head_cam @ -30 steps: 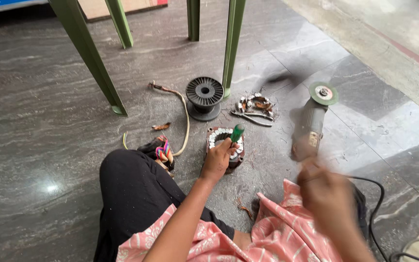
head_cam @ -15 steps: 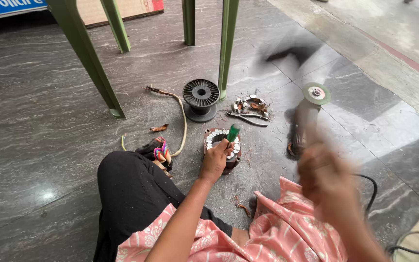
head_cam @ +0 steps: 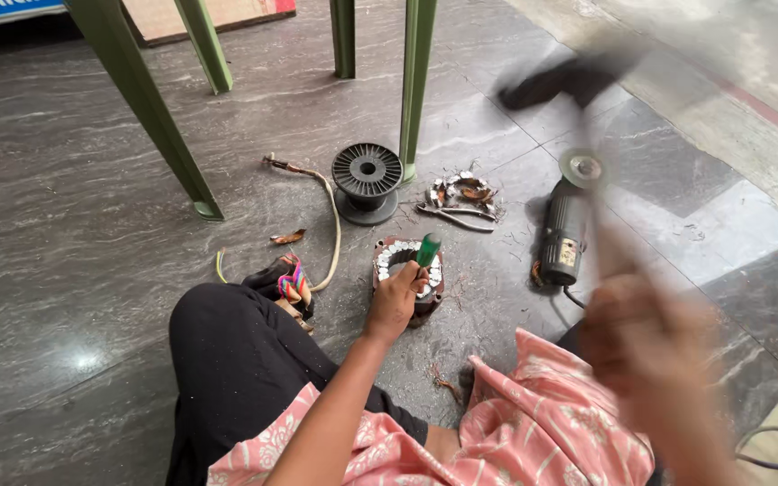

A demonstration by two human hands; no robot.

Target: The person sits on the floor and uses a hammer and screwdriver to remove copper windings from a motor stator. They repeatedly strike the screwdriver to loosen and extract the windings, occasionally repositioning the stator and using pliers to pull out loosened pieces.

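My left hand (head_cam: 396,301) grips a green-handled tool (head_cam: 428,249) held upright against a round motor stator (head_cam: 407,270) with copper windings on the grey floor. My right hand (head_cam: 646,346) is raised at the right, blurred by motion, and holds a hammer whose dark head (head_cam: 562,79) is high above the floor. The hammer head is well above and to the right of the green-handled tool. I sit on the floor with my black trouser leg (head_cam: 227,360) and pink patterned cloth (head_cam: 533,432) in the foreground.
A black empty wire spool (head_cam: 367,180) stands behind the stator. Pliers and copper scraps (head_cam: 459,200) lie to its right. An angle grinder (head_cam: 565,220) lies on the floor at right with its cable. Green furniture legs (head_cam: 416,81) stand behind. A cord (head_cam: 326,216) curves at left.
My right hand has swung the hammer upward, its head rising higher and to the right. My left hand stays on the green-handled tool at the stator.
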